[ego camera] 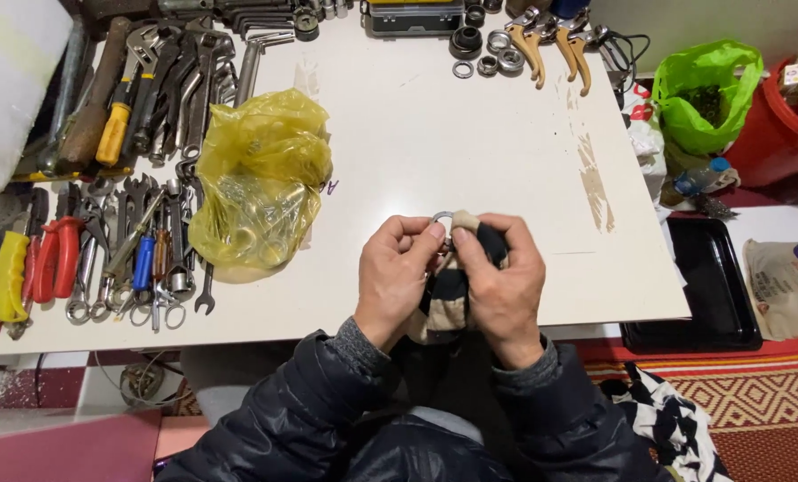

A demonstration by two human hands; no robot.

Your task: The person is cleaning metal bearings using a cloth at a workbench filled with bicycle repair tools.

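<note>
Head: yellow bag (260,178) holds metal rings, nuts.

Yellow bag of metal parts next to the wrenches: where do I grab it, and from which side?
Probably at the crumpled upper end of the yellow bag, coming from the right, over bare table. The parts sag toward the near end, leaving loose film up top to pinch. Wrenches crowd its left side.
</note>
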